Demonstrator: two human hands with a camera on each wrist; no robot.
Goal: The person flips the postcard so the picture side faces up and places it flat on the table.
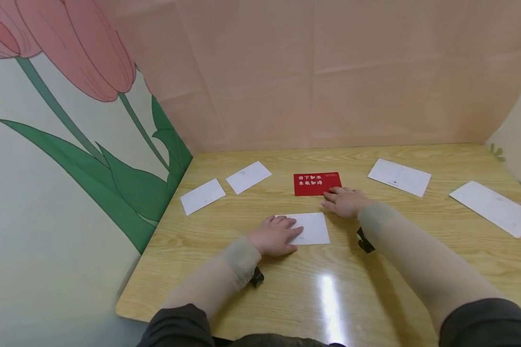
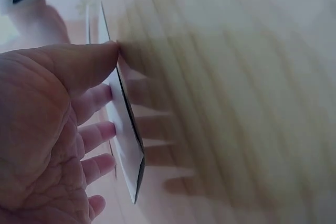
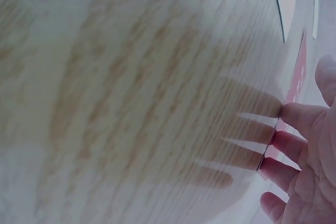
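A white card (image 1: 313, 229) with faint small print lies near the middle of the table. Spread over its left part is my left hand (image 1: 275, 236), palm down. In the left wrist view the fingers (image 2: 100, 136) are extended over the card's face (image 2: 124, 129), and the thumb is at its edge. Farther back lies a red card (image 1: 314, 184) with two lines of white characters. Fairly straight fingertips of my right hand (image 1: 346, 202) touch its lower right corner; the right wrist view shows them along the red card's edge (image 3: 297, 74).
Two white cards, one at the far left (image 1: 202, 196) and one beside it (image 1: 249, 177), lie on the wooden table (image 1: 178, 270). Two more are on the right, one farther back (image 1: 399, 177) and one nearer (image 1: 495, 207). A pink cloth backdrop (image 1: 312, 72) rises behind the table.
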